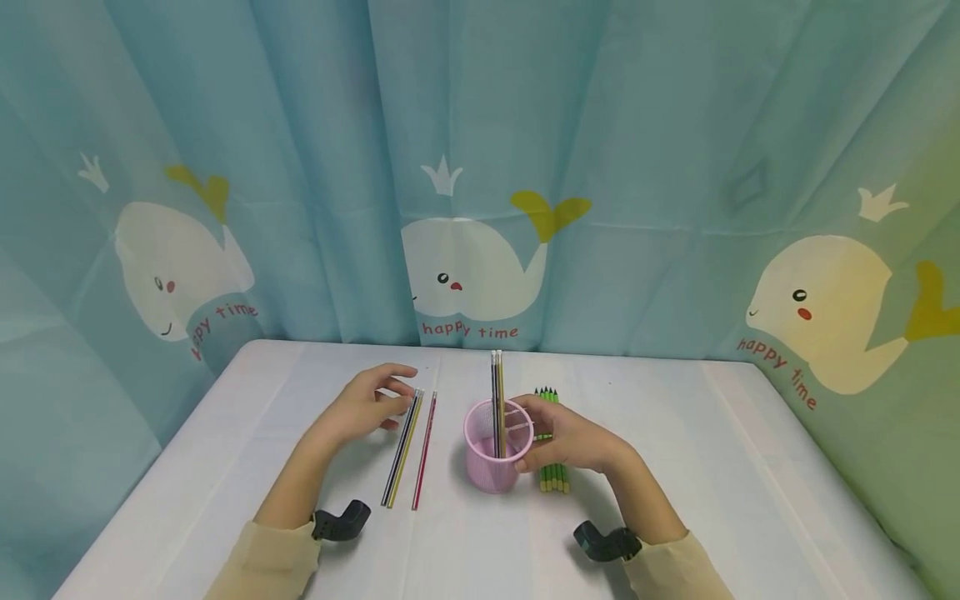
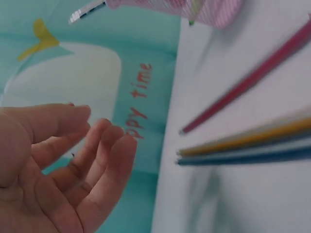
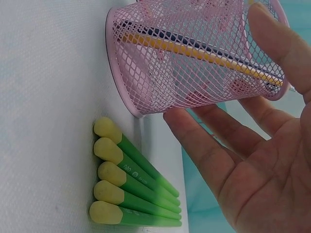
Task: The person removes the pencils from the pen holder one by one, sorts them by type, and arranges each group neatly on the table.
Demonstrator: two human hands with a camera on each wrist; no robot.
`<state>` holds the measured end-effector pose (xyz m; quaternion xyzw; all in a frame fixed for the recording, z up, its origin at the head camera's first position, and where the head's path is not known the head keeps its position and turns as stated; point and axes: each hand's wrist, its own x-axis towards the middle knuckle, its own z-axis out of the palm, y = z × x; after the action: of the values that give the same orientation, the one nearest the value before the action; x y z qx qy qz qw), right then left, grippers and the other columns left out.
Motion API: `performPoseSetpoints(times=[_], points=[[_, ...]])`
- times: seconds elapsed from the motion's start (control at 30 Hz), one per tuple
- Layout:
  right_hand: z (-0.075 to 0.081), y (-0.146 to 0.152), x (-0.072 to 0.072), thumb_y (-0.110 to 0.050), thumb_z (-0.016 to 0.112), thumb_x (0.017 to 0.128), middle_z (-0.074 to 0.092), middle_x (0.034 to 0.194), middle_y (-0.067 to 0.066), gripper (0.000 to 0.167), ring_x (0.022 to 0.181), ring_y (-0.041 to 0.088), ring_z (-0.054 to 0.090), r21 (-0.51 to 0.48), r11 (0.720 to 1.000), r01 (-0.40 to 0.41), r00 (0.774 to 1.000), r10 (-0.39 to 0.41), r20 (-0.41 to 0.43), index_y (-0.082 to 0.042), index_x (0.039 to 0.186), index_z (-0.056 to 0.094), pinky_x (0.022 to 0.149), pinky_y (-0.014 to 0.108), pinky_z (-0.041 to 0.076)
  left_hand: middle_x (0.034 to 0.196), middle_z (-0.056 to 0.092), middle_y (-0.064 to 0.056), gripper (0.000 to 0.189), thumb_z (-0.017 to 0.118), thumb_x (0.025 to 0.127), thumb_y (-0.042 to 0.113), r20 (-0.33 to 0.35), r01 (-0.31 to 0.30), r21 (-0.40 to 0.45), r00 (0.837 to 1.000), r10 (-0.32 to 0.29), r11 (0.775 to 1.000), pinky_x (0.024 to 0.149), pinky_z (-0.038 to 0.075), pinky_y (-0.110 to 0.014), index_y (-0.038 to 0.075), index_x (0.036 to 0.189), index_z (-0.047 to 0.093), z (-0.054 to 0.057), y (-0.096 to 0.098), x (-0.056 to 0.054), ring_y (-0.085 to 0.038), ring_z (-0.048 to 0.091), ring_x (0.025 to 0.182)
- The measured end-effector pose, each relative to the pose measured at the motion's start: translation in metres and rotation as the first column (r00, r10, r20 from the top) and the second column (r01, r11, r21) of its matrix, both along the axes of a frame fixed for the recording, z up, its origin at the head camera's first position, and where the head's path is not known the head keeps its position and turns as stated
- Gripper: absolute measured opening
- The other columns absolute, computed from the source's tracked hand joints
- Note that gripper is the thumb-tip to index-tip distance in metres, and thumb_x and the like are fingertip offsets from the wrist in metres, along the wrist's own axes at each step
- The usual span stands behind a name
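Observation:
My right hand (image 1: 566,435) holds a pink mesh pen cup (image 1: 491,479), its thumb on the near side and its fingers round the right side. Inside the cup stand a dark pencil and a yellow pencil (image 3: 194,52), leaning against the mesh. My left hand (image 1: 367,404) hovers by the far ends of a dark blue pencil (image 2: 243,158) and a yellow pencil (image 2: 248,140) on the table. Its fingers are loosely bent, with nothing between them in the left wrist view. A red pencil (image 1: 424,450) lies between that pair and the cup.
Several green pencils (image 3: 146,179) with yellow ends lie side by side on the table, right of the cup and partly under my right hand in the head view. The white table (image 1: 675,467) ends at a blue curtain (image 1: 645,150) printed with whales.

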<state>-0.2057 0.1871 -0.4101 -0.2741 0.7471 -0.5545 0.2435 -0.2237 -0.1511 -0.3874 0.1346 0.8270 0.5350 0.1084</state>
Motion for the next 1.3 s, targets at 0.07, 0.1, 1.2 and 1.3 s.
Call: performPoseSetpoints(times=[0.07, 0.1, 1.2, 1.3], points=[[0.000, 0.000, 0.000, -0.010, 0.083, 0.078, 0.060, 0.134, 0.011, 0.072, 0.125, 0.030, 0.056, 0.008, 1.000, 0.004, 1.000, -0.004, 0.003, -0.012, 0.140, 0.048, 0.103, 0.047, 0.049, 0.119, 0.063, -0.024, 0.041, 0.062, 0.096, 0.006, -0.056, 0.032, 0.004, 0.998, -0.032, 0.999, 0.073, 0.061, -0.037, 0.002, 0.137, 0.054, 0.003, 0.003, 0.002, -0.036, 0.066, 0.096], [0.000, 0.000, 0.000, -0.010, 0.083, 0.078, 0.060, 0.134, 0.011, 0.071, 0.125, 0.030, 0.056, 0.009, 1.000, 0.004, 1.000, -0.005, 0.005, -0.012, 0.140, 0.048, 0.103, 0.047, 0.048, 0.119, 0.064, -0.023, 0.041, 0.062, 0.096, 0.007, -0.085, 0.048, 0.004, 0.995, -0.047, 0.999, 0.075, 0.061, -0.036, 0.003, 0.136, 0.055, 0.005, 0.004, 0.004, -0.035, 0.066, 0.097], [0.002, -0.001, 0.002, -0.014, 0.083, 0.078, 0.059, 0.135, 0.011, 0.072, 0.125, 0.029, 0.056, 0.025, 0.999, 0.020, 1.000, -0.020, -0.006, -0.012, 0.141, 0.047, 0.103, 0.048, 0.048, 0.151, 0.045, -0.012, 0.044, 0.066, 0.097, 0.025, -0.332, 0.231, -0.053, 0.913, -0.236, 0.971, 0.100, 0.050, -0.054, 0.014, 0.138, 0.057, 0.000, 0.074, 0.040, -0.034, 0.044, 0.139], [0.002, 0.000, 0.002, -0.014, 0.082, 0.079, 0.059, 0.134, 0.012, 0.071, 0.124, 0.029, 0.056, 0.026, 0.999, 0.018, 1.000, -0.018, -0.006, -0.012, 0.141, 0.047, 0.102, 0.046, 0.049, 0.153, 0.044, -0.013, 0.045, 0.065, 0.098, 0.029, -0.354, 0.243, -0.081, 0.900, -0.255, 0.967, 0.100, 0.050, -0.053, 0.014, 0.140, 0.056, 0.000, 0.076, 0.041, -0.034, 0.043, 0.139]])
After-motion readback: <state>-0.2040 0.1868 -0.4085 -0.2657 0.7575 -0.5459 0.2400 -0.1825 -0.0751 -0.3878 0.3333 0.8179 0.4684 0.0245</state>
